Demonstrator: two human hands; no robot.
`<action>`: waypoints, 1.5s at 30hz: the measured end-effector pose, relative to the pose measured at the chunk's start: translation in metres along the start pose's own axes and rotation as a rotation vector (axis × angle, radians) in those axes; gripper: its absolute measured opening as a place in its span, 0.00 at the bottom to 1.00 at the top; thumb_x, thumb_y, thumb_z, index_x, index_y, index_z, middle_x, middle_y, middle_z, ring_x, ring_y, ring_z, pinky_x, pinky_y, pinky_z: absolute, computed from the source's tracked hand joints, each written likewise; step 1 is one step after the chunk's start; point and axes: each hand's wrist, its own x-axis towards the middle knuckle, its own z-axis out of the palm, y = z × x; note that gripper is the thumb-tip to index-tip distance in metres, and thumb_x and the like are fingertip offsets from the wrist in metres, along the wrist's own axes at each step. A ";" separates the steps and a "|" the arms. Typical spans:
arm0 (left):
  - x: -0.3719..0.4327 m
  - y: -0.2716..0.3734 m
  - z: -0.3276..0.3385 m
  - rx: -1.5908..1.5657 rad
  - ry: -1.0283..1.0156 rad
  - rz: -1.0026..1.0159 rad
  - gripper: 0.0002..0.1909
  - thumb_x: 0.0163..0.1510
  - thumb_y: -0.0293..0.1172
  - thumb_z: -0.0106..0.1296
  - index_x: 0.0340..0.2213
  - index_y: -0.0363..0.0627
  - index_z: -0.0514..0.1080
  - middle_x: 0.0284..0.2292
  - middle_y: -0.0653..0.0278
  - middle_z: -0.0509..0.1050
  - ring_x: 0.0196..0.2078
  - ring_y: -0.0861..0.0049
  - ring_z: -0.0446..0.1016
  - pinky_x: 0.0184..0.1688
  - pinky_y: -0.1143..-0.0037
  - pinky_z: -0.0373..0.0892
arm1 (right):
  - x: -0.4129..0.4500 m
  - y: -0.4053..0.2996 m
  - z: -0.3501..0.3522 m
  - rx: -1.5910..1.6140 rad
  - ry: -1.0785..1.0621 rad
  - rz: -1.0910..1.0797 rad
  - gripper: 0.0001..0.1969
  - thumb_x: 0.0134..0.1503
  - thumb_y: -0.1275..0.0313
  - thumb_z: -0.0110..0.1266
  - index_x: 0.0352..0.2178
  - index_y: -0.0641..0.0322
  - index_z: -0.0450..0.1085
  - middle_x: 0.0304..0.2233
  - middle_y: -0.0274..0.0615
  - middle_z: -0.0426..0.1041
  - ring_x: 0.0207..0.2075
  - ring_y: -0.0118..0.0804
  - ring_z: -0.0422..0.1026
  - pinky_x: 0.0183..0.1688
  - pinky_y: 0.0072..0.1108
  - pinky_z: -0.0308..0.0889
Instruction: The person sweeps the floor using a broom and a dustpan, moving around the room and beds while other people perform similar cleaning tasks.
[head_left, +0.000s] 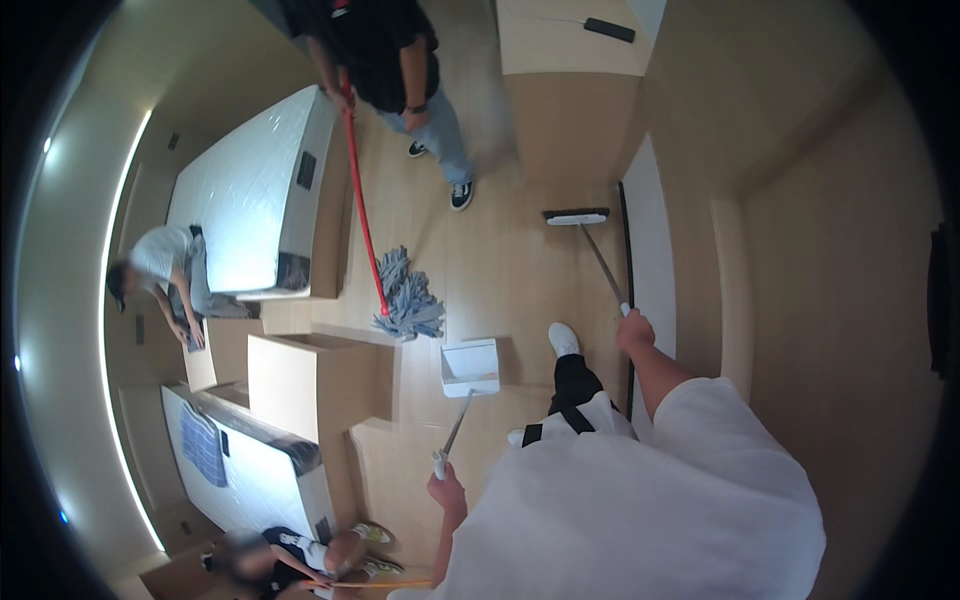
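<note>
My left hand (448, 489) grips the handle of a long-handled white dustpan (471, 387), whose pan lies low over the wood-look floor. A pale grip tops its metal pole. In my right hand (635, 331) is the pole of a broom (576, 219). Its white head with dark bristles sits farther forward, near the dark strip at the foot of the right wall. Between the two tools, one of my white shoes (562, 340) shows on the floor.
A co-worker ahead holds a red-handled mop (411, 304) with grey strands. To the left are a mattress in plastic (240, 202), a wooden cabinet (315, 382) and another mattress (259, 465). Two more people crouch or sit there. A wooden cabinet (574, 120) stands ahead right.
</note>
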 end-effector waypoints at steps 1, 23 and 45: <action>-0.001 0.018 0.017 0.018 0.001 0.005 0.16 0.53 0.32 0.54 0.19 0.33 0.69 0.13 0.66 0.65 0.11 0.81 0.61 0.11 0.73 0.57 | 0.022 -0.009 -0.013 -0.053 -0.005 0.005 0.14 0.55 0.67 0.50 0.41 0.62 0.68 0.40 0.52 0.74 0.44 0.51 0.73 0.44 0.37 0.70; 0.033 0.214 0.146 0.126 -0.175 -0.027 0.14 0.53 0.33 0.51 0.20 0.35 0.68 0.14 0.68 0.64 0.13 0.82 0.63 0.12 0.78 0.60 | 0.318 0.002 0.012 -0.459 -0.194 -0.323 0.16 0.59 0.66 0.41 0.41 0.64 0.72 0.41 0.52 0.74 0.44 0.49 0.73 0.45 0.40 0.68; 0.082 0.224 0.144 0.074 -0.198 0.084 0.14 0.53 0.33 0.53 0.20 0.36 0.67 0.13 0.69 0.62 0.12 0.83 0.61 0.11 0.77 0.60 | 0.063 -0.012 -0.045 0.121 -0.121 0.267 0.17 0.58 0.60 0.42 0.36 0.62 0.73 0.38 0.54 0.74 0.42 0.53 0.73 0.44 0.39 0.68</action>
